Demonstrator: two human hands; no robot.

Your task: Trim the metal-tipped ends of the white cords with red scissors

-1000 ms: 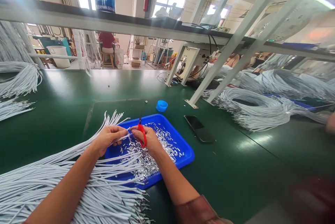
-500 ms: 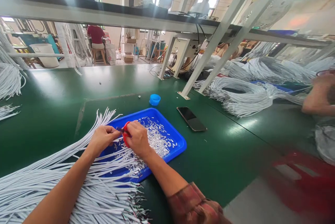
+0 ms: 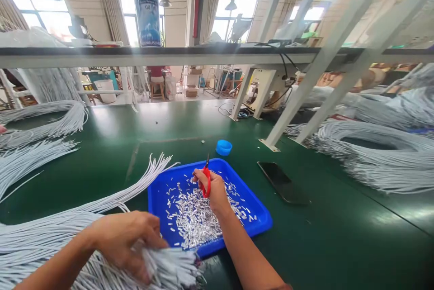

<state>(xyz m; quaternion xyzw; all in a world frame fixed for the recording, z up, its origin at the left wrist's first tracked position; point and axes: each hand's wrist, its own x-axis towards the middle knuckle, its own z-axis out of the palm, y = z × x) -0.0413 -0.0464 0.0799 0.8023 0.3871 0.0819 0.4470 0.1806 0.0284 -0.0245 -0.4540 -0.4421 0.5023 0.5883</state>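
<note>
Left hand (image 3: pixel 125 242): fingers curled round ends of white cable bundle (image 3: pixel 44 235), near edge of green bench (image 3: pixel 322 235), beside blue tray (image 3: pixel 156 199). Right hand (image 3: pixel 212 190) over tray, fingers clamped on red scissors (image 3: pixel 205 181), blades together. Heap of cut bits (image 3: pixel 195 220) in tray: many ends likely trimmed, large bundle left.

My left hand (image 3: pixel 125 242), blurred, clutches smeared white cables (image 3: pixel 171 268) at the near edge of the table (image 3: pixel 322 244). My right hand (image 3: pixel 214 194) hides the handles of the red scissors (image 3: pixel 206 178) (only the tips show). The silver bits (image 3: pixel 195 220) are too small to identify.
</note>
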